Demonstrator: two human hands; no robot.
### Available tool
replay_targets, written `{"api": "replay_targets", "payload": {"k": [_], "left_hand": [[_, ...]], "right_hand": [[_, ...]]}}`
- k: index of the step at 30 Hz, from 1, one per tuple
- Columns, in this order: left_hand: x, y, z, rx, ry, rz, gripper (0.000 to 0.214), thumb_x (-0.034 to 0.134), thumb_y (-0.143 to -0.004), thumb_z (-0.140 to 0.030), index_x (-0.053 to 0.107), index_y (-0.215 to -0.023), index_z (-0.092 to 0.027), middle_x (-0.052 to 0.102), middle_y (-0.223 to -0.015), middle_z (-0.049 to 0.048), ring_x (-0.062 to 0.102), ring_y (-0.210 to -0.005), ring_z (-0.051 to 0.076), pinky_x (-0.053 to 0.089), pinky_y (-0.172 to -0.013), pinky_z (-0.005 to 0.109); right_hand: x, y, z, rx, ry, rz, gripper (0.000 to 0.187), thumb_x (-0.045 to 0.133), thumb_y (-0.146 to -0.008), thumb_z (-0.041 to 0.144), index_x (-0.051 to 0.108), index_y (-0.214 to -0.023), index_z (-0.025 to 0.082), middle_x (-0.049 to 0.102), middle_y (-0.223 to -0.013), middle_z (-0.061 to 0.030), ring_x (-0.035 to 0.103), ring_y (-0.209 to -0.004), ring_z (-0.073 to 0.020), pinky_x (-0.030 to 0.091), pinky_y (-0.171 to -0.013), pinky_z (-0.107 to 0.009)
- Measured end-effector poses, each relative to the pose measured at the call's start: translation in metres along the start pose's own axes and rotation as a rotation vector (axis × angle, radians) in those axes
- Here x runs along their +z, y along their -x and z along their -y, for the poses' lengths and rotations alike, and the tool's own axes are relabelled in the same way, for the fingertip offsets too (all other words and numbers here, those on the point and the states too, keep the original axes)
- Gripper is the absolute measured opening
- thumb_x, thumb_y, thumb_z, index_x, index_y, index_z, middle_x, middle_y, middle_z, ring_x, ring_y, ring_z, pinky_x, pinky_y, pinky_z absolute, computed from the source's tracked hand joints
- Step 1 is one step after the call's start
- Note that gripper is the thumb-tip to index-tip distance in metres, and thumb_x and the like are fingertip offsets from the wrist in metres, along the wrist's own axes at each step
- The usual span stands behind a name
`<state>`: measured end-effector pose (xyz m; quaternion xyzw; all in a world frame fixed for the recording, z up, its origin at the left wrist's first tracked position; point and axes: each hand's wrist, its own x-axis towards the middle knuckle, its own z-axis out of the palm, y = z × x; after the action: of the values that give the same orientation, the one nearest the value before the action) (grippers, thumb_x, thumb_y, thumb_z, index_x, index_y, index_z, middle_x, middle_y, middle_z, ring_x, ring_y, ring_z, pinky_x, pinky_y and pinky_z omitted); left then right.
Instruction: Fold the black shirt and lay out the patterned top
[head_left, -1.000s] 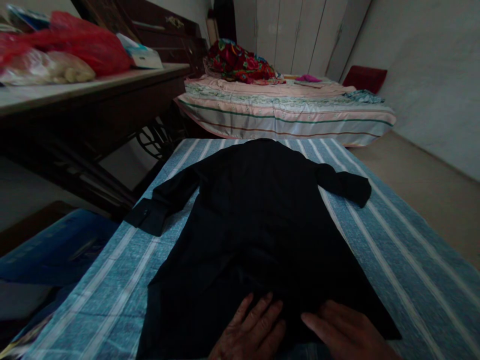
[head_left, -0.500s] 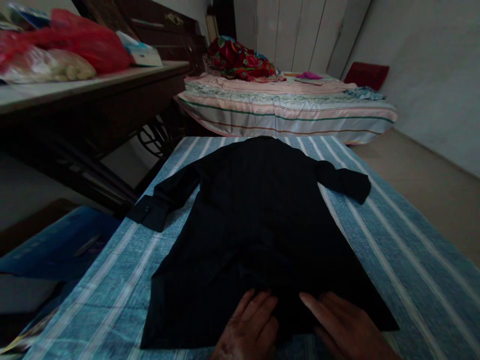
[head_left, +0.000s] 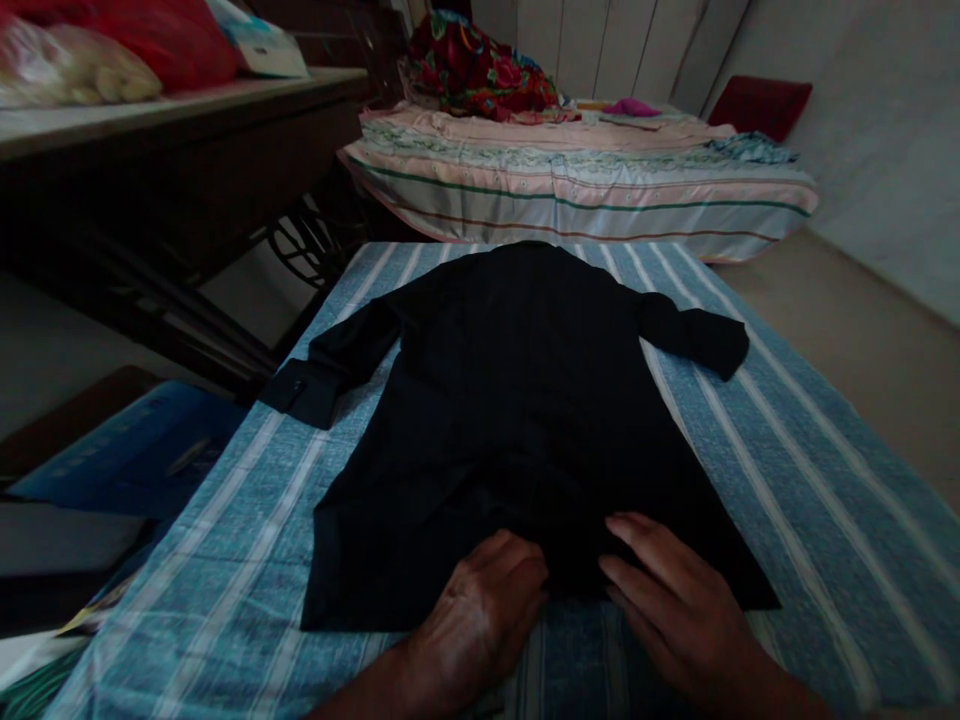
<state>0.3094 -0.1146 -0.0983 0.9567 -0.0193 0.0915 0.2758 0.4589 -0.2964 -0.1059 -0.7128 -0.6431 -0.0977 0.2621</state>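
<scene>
A black long-sleeved shirt lies spread flat on a blue cloth with white stripes, collar at the far end and both sleeves out to the sides. My left hand rests at the shirt's near hem with its fingers curled down onto the fabric edge. My right hand lies beside it on the hem, fingers stretched flat and pointing left. The two hands are close together near the middle of the hem.
A dark wooden table with red and pale plastic bags stands at the left. A bed with striped sheets and a flowered bundle is beyond. A blue flat object lies low at the left. Bare floor is at the right.
The view has tipped down, showing more of my hands and forearms. My left hand's fingers have curled at the hem, and the hem now lies farther from me.
</scene>
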Motion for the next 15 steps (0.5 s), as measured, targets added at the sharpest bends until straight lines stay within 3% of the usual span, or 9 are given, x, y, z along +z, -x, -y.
{"api": "replay_targets", "payload": {"k": [7, 15], "left_hand": [[0.006, 0.002, 0.004, 0.016, 0.016, -0.013, 0.017, 0.039, -0.088, -0.012, 0.056, -0.091, -0.016, 0.058, -0.081, 0.0045, 0.053, -0.077, 0.015, 0.048, -0.069, 0.028], [0.002, 0.003, 0.004, -0.042, 0.059, -0.009, 0.014, 0.045, -0.086, -0.014, 0.056, -0.094, -0.017, 0.06, -0.088, 0.0044, 0.055, -0.082, 0.016, 0.049, -0.074, 0.029]], "right_hand": [[0.016, -0.015, 0.022, -0.047, 0.017, -0.021, 0.023, 0.044, -0.085, 0.01, 0.065, -0.092, 0.015, 0.061, -0.117, -0.0172, 0.053, -0.115, -0.0293, 0.051, -0.086, -0.045], [0.029, -0.018, 0.02, -0.046, -0.046, -0.131, 0.022, 0.042, -0.082, 0.004, 0.062, -0.086, 0.013, 0.066, -0.102, -0.0158, 0.06, -0.103, -0.0254, 0.052, -0.084, -0.042]]}}
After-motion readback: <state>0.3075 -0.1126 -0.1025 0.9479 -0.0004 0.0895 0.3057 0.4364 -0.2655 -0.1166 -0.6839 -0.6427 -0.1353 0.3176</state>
